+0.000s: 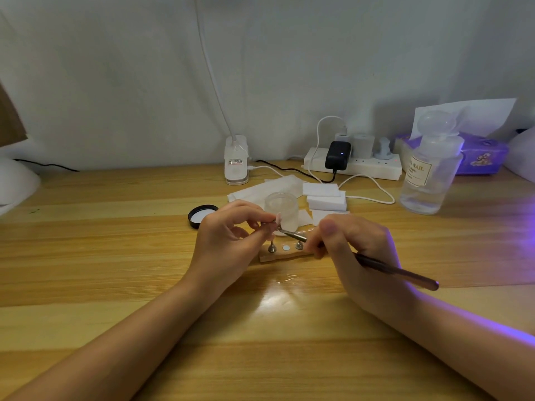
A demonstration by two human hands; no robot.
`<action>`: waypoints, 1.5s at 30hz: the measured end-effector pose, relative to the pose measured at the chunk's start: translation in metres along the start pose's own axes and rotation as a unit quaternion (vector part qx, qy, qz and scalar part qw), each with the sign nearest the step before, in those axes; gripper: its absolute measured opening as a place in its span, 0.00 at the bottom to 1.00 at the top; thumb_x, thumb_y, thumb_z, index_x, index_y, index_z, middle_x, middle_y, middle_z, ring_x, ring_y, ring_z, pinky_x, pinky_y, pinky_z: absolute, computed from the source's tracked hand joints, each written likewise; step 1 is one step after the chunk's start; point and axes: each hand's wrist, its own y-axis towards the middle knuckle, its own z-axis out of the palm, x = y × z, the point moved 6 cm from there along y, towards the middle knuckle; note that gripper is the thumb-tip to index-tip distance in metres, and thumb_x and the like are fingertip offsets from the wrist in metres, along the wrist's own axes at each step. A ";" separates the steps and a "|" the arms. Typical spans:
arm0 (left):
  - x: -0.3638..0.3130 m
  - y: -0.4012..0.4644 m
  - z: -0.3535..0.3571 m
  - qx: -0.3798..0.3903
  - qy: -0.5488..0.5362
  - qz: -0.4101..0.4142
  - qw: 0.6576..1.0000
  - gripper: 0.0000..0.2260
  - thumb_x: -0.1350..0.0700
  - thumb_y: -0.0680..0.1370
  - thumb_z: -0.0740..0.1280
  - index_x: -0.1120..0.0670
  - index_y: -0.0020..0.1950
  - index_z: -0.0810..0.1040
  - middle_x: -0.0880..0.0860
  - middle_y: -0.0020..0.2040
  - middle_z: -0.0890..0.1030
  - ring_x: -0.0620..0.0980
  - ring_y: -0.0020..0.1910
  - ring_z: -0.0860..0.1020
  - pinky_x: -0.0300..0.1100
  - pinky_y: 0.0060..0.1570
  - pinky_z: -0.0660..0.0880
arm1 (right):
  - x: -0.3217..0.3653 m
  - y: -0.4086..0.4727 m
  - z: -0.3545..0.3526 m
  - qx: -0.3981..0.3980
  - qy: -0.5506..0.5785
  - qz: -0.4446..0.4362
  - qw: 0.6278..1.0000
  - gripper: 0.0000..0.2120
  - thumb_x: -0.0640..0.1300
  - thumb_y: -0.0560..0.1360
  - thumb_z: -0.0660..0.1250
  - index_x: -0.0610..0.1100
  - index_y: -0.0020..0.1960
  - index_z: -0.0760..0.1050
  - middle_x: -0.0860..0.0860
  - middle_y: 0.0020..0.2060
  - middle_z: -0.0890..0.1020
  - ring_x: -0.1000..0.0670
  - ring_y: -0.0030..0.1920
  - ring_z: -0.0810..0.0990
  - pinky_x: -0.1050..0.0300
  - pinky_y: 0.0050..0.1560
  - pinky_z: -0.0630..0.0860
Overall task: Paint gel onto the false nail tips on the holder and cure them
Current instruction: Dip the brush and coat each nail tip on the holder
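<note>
A small wooden holder (285,256) lies at the table's middle with two metal stands (271,248) and a white disc on it. My left hand (231,235) pinches a third stand lifted above the holder, with a pale nail tip (278,219) on its end. My right hand (356,244) grips a long dark brush (399,272); its metal ferrule (292,234) points left to just below the nail tip. An open frosted gel jar (282,209) stands right behind the hands.
The jar's black lid (201,215) lies to the left. White pads (325,198) and wipes are stacked behind, with a lamp clip (236,160), a power strip (353,164) with cables, a clear bottle (428,175) and a purple tissue box (480,153). Purple light falls from the right.
</note>
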 end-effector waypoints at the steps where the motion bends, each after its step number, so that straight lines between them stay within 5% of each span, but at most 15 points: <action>1: 0.000 0.000 0.000 -0.002 0.000 0.000 1.000 0.07 0.61 0.69 0.72 0.49 0.42 0.82 0.47 0.38 0.80 0.52 0.39 0.78 0.41 0.31 0.75 | 0.001 0.000 -0.001 -0.004 -0.001 -0.002 1.000 0.26 0.53 0.79 0.51 0.40 0.34 0.78 0.55 0.28 0.76 0.60 0.32 0.75 0.64 0.34 0.71; 5: 0.001 0.000 -0.001 -0.004 0.010 -0.004 1.000 0.08 0.62 0.69 0.72 0.49 0.42 0.82 0.48 0.38 0.80 0.49 0.39 0.77 0.35 0.31 0.72 | -0.003 0.002 -0.003 -0.011 -0.022 0.020 1.000 0.19 0.49 0.78 0.53 0.44 0.37 0.77 0.57 0.30 0.75 0.59 0.34 0.75 0.63 0.35 0.71; 14: 0.002 0.000 -0.001 -0.013 -0.005 -0.007 1.000 0.09 0.62 0.69 0.73 0.48 0.42 0.82 0.46 0.37 0.80 0.48 0.38 0.78 0.30 0.31 0.71 | 0.000 0.000 0.001 0.011 0.003 -0.008 1.000 0.25 0.53 0.80 0.50 0.41 0.35 0.78 0.53 0.29 0.76 0.59 0.33 0.74 0.62 0.35 0.71; 19: 0.003 0.000 -0.002 -0.010 0.006 -0.012 1.000 0.08 0.63 0.69 0.73 0.51 0.43 0.83 0.49 0.38 0.81 0.51 0.38 0.79 0.30 0.31 0.71 | -0.007 0.001 -0.001 0.006 -0.012 0.044 0.999 0.21 0.53 0.78 0.52 0.44 0.39 0.78 0.59 0.32 0.75 0.58 0.36 0.76 0.61 0.36 0.72; 24: -0.001 0.001 -0.001 -0.016 -0.009 -0.009 1.000 0.08 0.60 0.68 0.72 0.48 0.42 0.81 0.48 0.38 0.81 0.48 0.37 0.79 0.29 0.31 0.71 | 0.001 0.001 0.004 0.035 -0.020 -0.016 0.999 0.24 0.53 0.80 0.50 0.42 0.39 0.78 0.63 0.35 0.72 0.60 0.36 0.74 0.62 0.36 0.71; 28: -0.002 0.000 -0.002 -0.016 -0.001 -0.005 1.000 0.07 0.60 0.68 0.71 0.49 0.43 0.81 0.49 0.39 0.81 0.48 0.37 0.79 0.30 0.31 0.72 | 0.002 0.001 0.002 0.021 -0.019 -0.022 0.999 0.24 0.53 0.80 0.50 0.42 0.38 0.78 0.56 0.32 0.76 0.57 0.34 0.75 0.57 0.35 0.72; 32: -0.001 0.001 -0.002 -0.017 0.016 -0.005 1.000 0.09 0.63 0.69 0.72 0.48 0.43 0.81 0.48 0.39 0.81 0.48 0.38 0.79 0.30 0.31 0.72 | -0.004 0.002 0.001 0.013 -0.025 0.023 0.999 0.23 0.56 0.79 0.49 0.46 0.40 0.77 0.60 0.33 0.75 0.58 0.36 0.76 0.55 0.35 0.74; 38: -0.002 0.000 -0.001 -0.020 -0.004 0.008 1.000 0.06 0.58 0.68 0.70 0.50 0.43 0.82 0.49 0.38 0.81 0.45 0.37 0.78 0.27 0.30 0.69 | 0.006 0.000 0.006 0.037 -0.031 -0.053 0.997 0.23 0.52 0.80 0.51 0.41 0.39 0.78 0.52 0.32 0.77 0.52 0.33 0.76 0.52 0.33 0.72; 45: -0.001 0.001 -0.001 -0.030 -0.018 0.011 0.999 0.07 0.57 0.68 0.70 0.46 0.42 0.81 0.41 0.37 0.82 0.39 0.38 0.79 0.28 0.31 0.72 | -0.006 0.002 0.000 0.006 -0.030 0.017 0.999 0.24 0.55 0.79 0.49 0.44 0.40 0.77 0.59 0.33 0.75 0.57 0.36 0.76 0.57 0.35 0.73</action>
